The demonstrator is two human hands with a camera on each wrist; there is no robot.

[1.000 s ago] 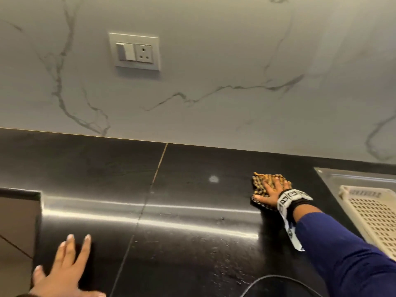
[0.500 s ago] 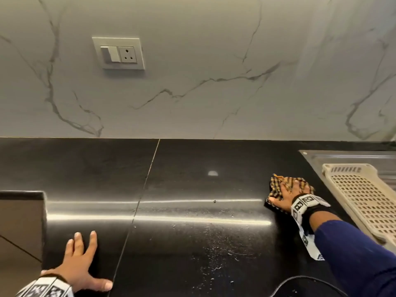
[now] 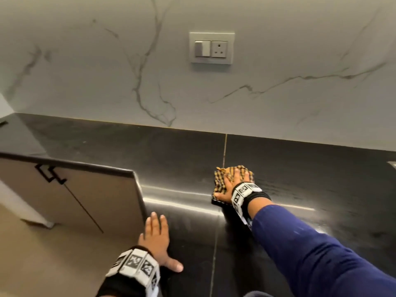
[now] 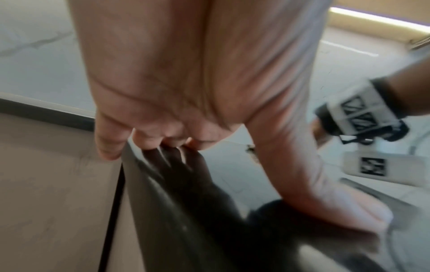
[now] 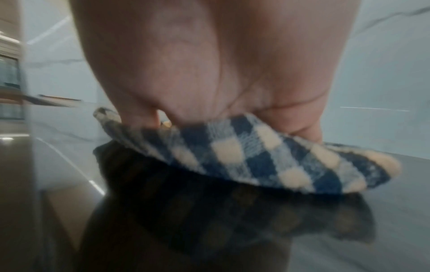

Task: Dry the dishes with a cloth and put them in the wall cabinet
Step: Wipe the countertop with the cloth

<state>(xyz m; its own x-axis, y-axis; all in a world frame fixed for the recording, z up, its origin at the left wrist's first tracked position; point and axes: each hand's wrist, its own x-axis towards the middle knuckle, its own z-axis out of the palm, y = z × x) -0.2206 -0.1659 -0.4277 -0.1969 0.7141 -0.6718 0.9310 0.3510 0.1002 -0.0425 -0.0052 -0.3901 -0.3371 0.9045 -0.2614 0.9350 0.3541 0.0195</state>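
R hand (image 3: 234, 185) lies flat, fingers spread wide, pressing the checked cloth (image 3: 225, 177) onto the black counter (image 3: 300, 179), right by the seam between the two slabs; wrist view shows the cloth (image 5: 267, 156) bunched under the palm, fingers not curled round it. Vs 0.5 s ago the cloth sat well right of the seam, near the sink and the perforated tray; now it's at the seam, so the wipe has swept leftward across the counter. View has swung left too: sink shows only as a sliver at far right, tray gone from sight, wall socket (image 3: 211, 48) now sits centre-right instead of far left, and a base cabinet door (image 3: 70, 196) w/ dark handle shows at left. L hand (image 3: 155, 241) is open, flat on the near counter edge beside the corner, thumb out to the right, holding nothing; looks like bracing. No dishes in sight, wall cabinet not in view either. Judging by that, the dish drying/stowing part is prob. finished or paused, and this is counter wipe-down w/ the same cloth; can't tell which. Next likely: carry the stroke on left toward the corner, or lift the cloth.
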